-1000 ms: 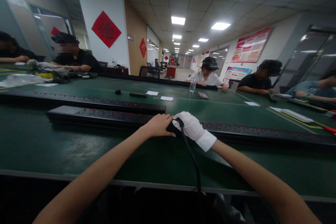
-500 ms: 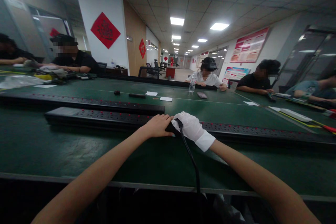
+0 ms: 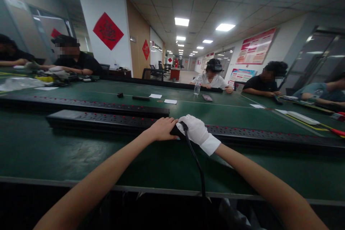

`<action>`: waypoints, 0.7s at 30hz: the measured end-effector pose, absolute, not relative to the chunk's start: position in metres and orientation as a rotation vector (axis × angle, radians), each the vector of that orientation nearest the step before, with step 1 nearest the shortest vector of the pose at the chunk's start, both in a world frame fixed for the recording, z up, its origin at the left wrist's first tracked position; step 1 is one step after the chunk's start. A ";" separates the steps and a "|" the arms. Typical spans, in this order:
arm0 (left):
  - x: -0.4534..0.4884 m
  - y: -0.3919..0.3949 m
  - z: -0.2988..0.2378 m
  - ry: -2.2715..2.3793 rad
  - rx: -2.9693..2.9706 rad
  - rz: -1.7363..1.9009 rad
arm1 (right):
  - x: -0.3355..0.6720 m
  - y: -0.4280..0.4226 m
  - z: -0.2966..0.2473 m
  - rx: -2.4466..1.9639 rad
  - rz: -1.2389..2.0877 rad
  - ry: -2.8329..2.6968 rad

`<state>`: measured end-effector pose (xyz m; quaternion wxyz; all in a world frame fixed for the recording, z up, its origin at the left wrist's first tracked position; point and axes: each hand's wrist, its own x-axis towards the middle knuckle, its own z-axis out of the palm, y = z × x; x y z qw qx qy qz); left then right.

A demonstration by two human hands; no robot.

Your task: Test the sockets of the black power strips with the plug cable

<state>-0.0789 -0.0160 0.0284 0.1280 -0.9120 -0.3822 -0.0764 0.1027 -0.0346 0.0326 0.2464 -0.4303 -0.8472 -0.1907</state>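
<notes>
A long black power strip [image 3: 102,119] with rows of sockets and small red parts lies across the table before me. My left hand [image 3: 163,129], bare, grips the middle of this strip, thumb on the near side and fingers over the top. Right beside it, my right hand [image 3: 195,132] in a white glove is closed on a black plug [image 3: 184,126] at the strip's top. From the plug a black cable [image 3: 199,169] hangs down over the table's near edge. The glove hides the plug's prongs, so I cannot tell how deep they sit.
Behind lies a second black power strip [image 3: 129,109]. The green table [image 3: 81,154] also bears white cards [image 3: 170,101], a water bottle [image 3: 197,87], a small black bar [image 3: 140,98] and a white strip [image 3: 303,118] at right. Several people sit around the far sides.
</notes>
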 end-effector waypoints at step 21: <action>-0.079 -0.016 0.029 -1.113 -2.645 -0.238 | 0.103 -0.035 0.033 -1.191 -0.517 -2.327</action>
